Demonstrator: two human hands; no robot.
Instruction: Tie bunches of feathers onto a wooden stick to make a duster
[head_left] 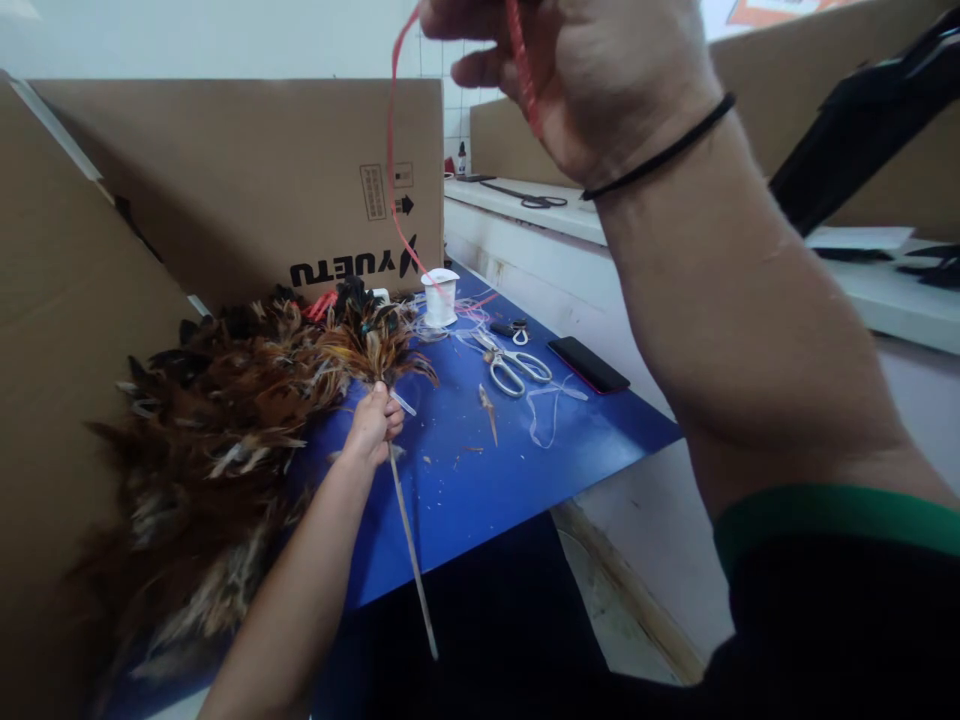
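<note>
My left hand (375,424) is closed around a thin stick (411,550) just under a bunch of brown, orange and black feathers (375,345). The stick's lower end hangs past the table's front edge. High at the top of the view, my right hand (555,75) is raised, its fingers curled on a red ribbon (391,130). From there the ribbon drops in a long curve to the white spool (439,298). Part of the ribbon also runs down over the right palm. A short white strip (403,403) sticks out beside my left hand.
Loose feathers (225,400) are heaped along the left of the blue table (465,490). Scissors (517,368), a phone (589,364) and clear ribbon scraps (546,415) lie at the right. Cardboard (247,190) stands behind. Dark scissors (532,199) rest on a ledge.
</note>
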